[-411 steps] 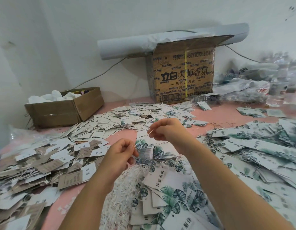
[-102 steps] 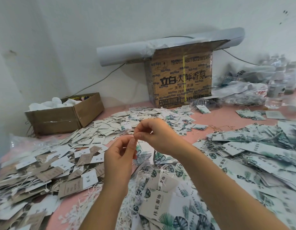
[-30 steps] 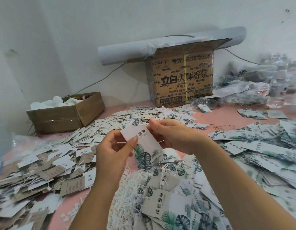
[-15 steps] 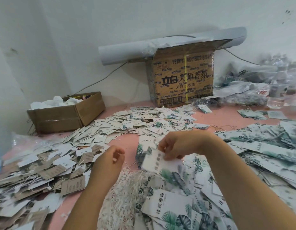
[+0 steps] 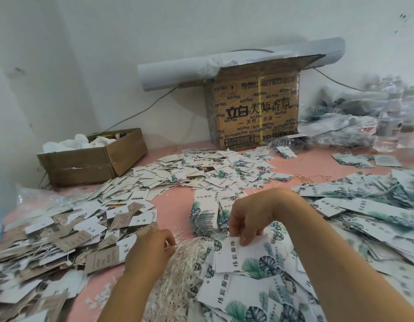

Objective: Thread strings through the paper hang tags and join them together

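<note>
Both hands sit lower than half a second ago: the left hand (image 5: 150,249) is down in the white strings (image 5: 185,259) on the bench (image 5: 175,205), fingers curled on some strands, while the right hand (image 5: 252,219) pinches the top edge of a leaf-print tag (image 5: 247,259) lying on the tag pile (image 5: 236,296). The small box (image 5: 85,163) at left holds white wads (image 5: 69,142). The tag lies lengthwise left to right, lettering leftward.

One wide-angle camera rides on my head, facing forward and down across the bench (image 5: 175,205). My left hand (image 5: 150,249) and right hand (image 5: 250,217) sit close beneath it, lower centre; the wall (image 5: 201,26) and a printed carton (image 5: 254,108) close the view's top, farther off.
</note>
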A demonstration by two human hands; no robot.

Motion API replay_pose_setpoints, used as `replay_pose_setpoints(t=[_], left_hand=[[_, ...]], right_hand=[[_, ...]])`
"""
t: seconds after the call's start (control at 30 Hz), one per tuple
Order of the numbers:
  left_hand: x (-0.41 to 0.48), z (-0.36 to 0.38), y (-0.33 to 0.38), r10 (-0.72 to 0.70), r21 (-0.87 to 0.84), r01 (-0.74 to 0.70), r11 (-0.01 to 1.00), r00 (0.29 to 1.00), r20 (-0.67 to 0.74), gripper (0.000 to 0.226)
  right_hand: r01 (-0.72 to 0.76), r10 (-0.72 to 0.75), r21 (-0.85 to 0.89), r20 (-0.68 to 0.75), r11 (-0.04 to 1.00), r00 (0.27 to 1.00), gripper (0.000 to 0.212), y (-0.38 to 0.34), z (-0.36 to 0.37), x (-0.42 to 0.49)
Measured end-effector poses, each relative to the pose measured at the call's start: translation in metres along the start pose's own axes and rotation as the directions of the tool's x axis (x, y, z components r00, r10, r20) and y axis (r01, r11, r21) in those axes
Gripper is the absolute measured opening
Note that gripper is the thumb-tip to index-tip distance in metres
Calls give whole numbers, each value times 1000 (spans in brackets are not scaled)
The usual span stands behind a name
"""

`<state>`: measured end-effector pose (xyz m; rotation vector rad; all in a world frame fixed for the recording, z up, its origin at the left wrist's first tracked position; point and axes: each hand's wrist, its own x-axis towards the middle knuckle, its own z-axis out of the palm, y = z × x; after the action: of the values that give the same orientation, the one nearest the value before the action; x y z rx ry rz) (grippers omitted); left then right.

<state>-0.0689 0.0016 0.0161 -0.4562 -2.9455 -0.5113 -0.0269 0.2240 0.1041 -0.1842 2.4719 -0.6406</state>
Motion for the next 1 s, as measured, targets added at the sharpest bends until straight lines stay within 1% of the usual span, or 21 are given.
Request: replay_pose_setpoints(t=[0.07, 0.13, 0.23, 0.37, 0.53, 0.7, 0.8, 1.0], left_hand=[[-1, 2, 0, -3, -14, 2, 1000, 1000, -21, 3], [0, 4, 0, -5, -8, 5, 1000, 999, -35, 7], [2, 6, -1, -2, 48, 3, 999, 1000, -26, 4], [3, 11, -3, 18, 126, -16, 992, 1000, -13, 10], [3, 16, -2, 29, 144, -21, 989, 998, -53, 13], [2, 14, 0, 25, 116, -12, 993, 993, -115, 13], [2, 12, 2, 19, 83, -7, 997, 989, -150, 16], [7, 9, 3, -12, -83, -3, 997, 983, -185, 14]], right_hand=[[-7, 7, 8, -6, 1000, 1000, 31, 1, 0, 1], [-16, 16, 14, -10, 1000, 1000, 31, 2, 0, 2], [-18, 18, -1, -20, 1000, 1000, 30, 3, 0, 3], [-2, 1, -31, -35, 1000, 999, 29, 3, -1, 5], [20, -23, -43, -87, 999, 996, 26, 5, -2, 8], [42, -46, -35, -120, 999, 992, 20, 6, -3, 8], [64, -65, -11, -175, 998, 982, 17, 6, -2, 9], [144, -131, 21, -304, 989, 944, 9, 5, -2, 13]])
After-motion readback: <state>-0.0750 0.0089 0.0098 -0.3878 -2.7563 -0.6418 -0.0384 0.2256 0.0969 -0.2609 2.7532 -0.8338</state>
